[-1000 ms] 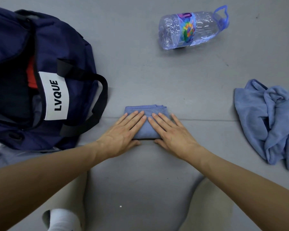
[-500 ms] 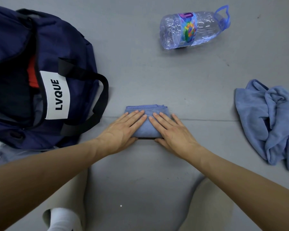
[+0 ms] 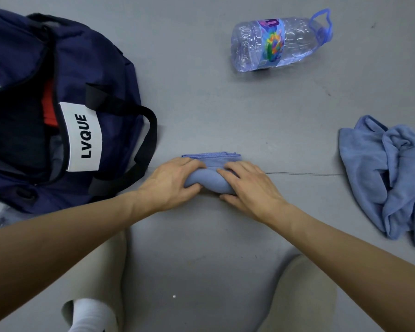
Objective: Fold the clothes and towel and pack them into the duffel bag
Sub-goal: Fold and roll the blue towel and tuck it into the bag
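A small folded blue towel lies on the grey floor in front of me. My left hand grips its left end with fingers curled over the top and thumb underneath. My right hand grips its right end the same way. The near edge of the towel bulges up between them, while its far edge stays flat on the floor. The navy duffel bag with a white LVQUE label stands open at the left. Something red shows inside it.
A second blue cloth lies crumpled at the right edge. An empty clear plastic bottle with a blue handle lies on its side at the back. My legs in light trousers and a white sock are at the bottom.
Both hands lay flat on the folded towel before. Now their fingers have curled round it and its near edge has lifted and bunched up.
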